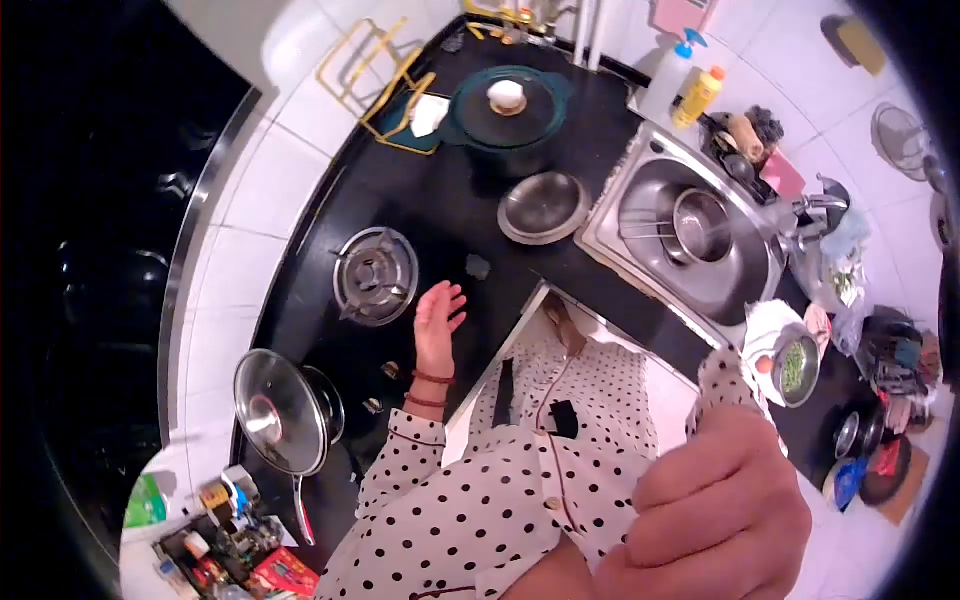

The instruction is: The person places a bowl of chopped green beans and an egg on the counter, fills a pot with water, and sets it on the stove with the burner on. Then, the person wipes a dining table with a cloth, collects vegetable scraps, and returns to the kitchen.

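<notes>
My left hand (438, 320), with dark red bracelets at the wrist, hovers over the black countertop (470, 330). Its fingers are apart and hold nothing. Closest to it are the gas burner (375, 277) and a small grey lump (477, 266) on the counter. My right hand (715, 500) is raised very close to the camera, its fingers curled together. Whatever may be inside that grip is hidden. Both sleeves are white with black dots.
A lidded frying pan (280, 410) sits at the left. Behind stand a dark green pot (508, 108) and a metal dish (543, 208). The sink (640, 215) contains a steel bowl (702, 226). At the right, a bowl of chopped greens (795, 368) rests on the counter.
</notes>
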Available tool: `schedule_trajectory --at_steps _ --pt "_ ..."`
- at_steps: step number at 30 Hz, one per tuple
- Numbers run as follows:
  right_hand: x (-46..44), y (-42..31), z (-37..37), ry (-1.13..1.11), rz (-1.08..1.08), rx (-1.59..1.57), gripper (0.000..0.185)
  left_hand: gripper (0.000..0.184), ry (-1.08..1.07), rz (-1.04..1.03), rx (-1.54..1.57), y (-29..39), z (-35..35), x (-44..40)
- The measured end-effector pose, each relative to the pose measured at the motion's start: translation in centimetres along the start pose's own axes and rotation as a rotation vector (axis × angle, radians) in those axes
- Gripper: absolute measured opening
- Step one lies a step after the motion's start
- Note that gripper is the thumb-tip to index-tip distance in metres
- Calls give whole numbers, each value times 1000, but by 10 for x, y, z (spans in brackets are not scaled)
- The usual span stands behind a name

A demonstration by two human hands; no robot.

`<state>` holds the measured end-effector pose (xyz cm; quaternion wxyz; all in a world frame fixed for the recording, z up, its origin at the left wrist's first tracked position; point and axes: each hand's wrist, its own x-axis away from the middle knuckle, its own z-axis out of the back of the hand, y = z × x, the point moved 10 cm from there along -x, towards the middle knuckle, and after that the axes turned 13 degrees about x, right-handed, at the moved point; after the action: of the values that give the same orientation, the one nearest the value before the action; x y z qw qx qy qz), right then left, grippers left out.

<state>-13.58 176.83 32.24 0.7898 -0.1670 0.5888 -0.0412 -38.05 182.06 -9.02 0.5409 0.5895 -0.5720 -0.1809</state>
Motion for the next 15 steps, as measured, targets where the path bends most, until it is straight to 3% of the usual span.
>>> schedule_trajectory --at_steps 3,4,6,10,13,15 --pt "3 -28 3 2 85 -77 3 33 -15 -6 22 -5 14 17" --pt "4 -33 0 -70 153 -232 17 29 14 -8 25 -5 20 22" --pt "7 -41 3 -30 128 -126 19 30 -3 -11 20 -8 13 31" --pt "11 -34 7 -37 -292 24 26 35 6 5 -33 -16 0 47" --pt "26 -17 19 -140 -881 563 35 35 20 18 -70 -27 -19 50" --pt "48 -15 41 -278 -1121 680 39 36 -22 27 -65 -43 -30 52"
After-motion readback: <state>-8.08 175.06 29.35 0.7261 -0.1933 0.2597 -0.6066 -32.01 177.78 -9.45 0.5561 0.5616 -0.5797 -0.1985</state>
